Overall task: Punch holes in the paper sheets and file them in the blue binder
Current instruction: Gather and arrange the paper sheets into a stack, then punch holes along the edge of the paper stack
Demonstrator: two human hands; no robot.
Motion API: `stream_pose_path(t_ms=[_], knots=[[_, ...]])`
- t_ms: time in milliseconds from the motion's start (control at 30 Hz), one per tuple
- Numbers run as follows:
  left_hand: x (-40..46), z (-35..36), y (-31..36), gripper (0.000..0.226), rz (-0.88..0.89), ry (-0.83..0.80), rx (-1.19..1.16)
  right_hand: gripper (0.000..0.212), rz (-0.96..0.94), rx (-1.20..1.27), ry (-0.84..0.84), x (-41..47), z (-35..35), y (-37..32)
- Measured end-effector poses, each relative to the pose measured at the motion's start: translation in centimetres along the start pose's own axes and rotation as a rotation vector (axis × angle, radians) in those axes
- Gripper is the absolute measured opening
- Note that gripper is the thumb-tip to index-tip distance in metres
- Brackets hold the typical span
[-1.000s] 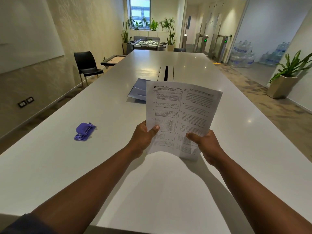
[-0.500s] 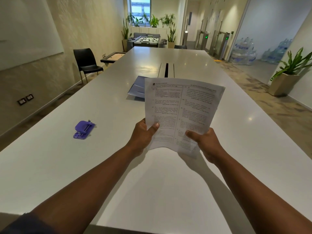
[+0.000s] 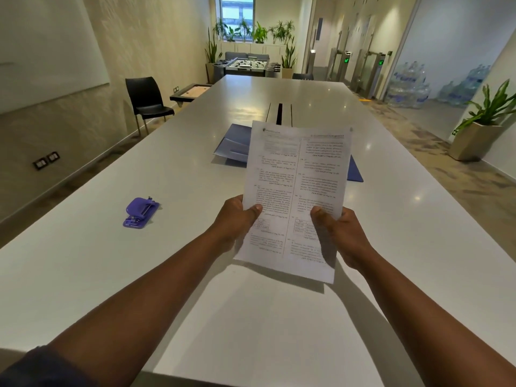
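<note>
1. A purple hole punch (image 3: 141, 213) lies flat on the white counter (image 3: 83, 261), well to the left of both hands and apart from everything else. Nothing touches it, so the punching step looks not yet begun.

2. The left hand (image 3: 237, 222) pinches the left edge of the printed paper sheets (image 3: 296, 196), thumb laid over the printed face and the remaining fingers hidden behind. The grip is narrow and closed on the paper.

3. The sheets are held clear of the counter between the two hands, tilted up toward the camera, their top edge reaching away from the person. How many sheets make up the bundle cannot be told.

4. The right hand (image 3: 340, 236) clamps the lower right edge in the same manner, thumb on front, its grip likewise closed on the paper.

5. The blue binder (image 3: 234, 146) lies open on the counter beyond the grip, partly hidden behind the raised sheets, with one corner showing just right of them.

6. Judged from this layout, the step in hand is squaring up the sheets before punching. The next move likely calls for carrying them left to the punch, sliding one long edge evenly into its slot, and freeing a hand to press down.
</note>
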State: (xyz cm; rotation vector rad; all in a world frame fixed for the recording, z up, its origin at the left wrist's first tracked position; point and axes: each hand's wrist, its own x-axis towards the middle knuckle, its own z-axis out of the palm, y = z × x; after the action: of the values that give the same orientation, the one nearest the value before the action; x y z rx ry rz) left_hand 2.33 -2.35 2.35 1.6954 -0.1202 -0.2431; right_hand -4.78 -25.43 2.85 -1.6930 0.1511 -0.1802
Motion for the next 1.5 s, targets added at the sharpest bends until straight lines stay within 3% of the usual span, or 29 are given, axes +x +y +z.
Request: stream_pose_path(t_ms=[200, 467, 600, 833, 1000, 1167, 1267, 1500], knots=[[0.4, -1.1, 0.0, 0.035, -0.125, -0.024, -0.008, 0.02, 0.026, 0.063, -0.043, -0.3, 0.9, 0.2], [0.3, -2.3, -0.8, 0.032, -0.252, -0.053, -0.053, 0.014, 0.096, -0.014, -0.063, -0.2, 2.5, 1.0], [0.3, -3.1, -1.4, 0.033, -0.244, -0.045, 0.08, 0.014, 0.145, -0.006, -0.078, 0.1, 2.8, 1.1], [1.6, -6.3, -3.1, 0.021, -0.143, 0.239, 0.281, 0.018, 0.243, 0.057, -0.1, 0.7, 3.7, 1.4], [2.6, -11.2, -4.4, 0.017, -0.051, 0.514, 0.637, 0.017, 0.268, 0.079, -0.147, 1.1, 6.5, 2.0], [3.5, -16.4, -4.6, 0.033, -0.213, 0.717, 0.773, 0.018, 0.294, 0.084, -0.196, 1.8, 10.4, 2.5], [4.0, -19.8, -5.3, 0.04, -0.304, 0.751, 0.705, 0.016, 0.316, 0.078, -0.2, 2.2, 12.6, 2.7], [5.5, -24.2, -5.7, 0.021, -0.304, 0.629, 0.502, 0.022, 0.319, 0.05, -0.207, 2.9, 15.4, 3.1]])
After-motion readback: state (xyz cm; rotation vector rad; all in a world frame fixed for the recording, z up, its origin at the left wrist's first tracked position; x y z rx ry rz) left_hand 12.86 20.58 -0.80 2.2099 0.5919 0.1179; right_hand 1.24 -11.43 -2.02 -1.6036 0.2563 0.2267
